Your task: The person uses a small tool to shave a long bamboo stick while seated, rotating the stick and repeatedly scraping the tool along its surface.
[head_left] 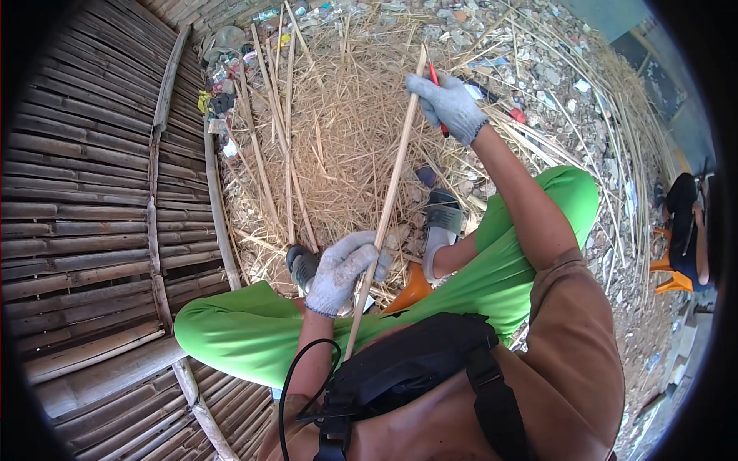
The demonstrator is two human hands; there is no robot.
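A long, pale bamboo strip [400, 154] slants from my lap up to the far middle. My left hand [342, 270], in a grey-white knitted glove, is closed around its lower part, above my green trousers. Near the strip's far end, my gloved right hand [453, 106] is closed on a slim red tool [444, 131]. The tool's working end is partly hidden by the fingers, so its exact kind cannot be made out. The right thumb and fingers also touch the strip. Its near end goes out of sight behind the black chest pouch [415, 355].
Bamboo shavings [346, 138] cover the ground ahead, with several loose strips [289, 138] at their left. A slatted bamboo wall [84, 200] rises at left. An orange stool [410, 290] shows beneath me. Rubble [550, 73] lies far right; another person [684, 223] sits at the right edge.
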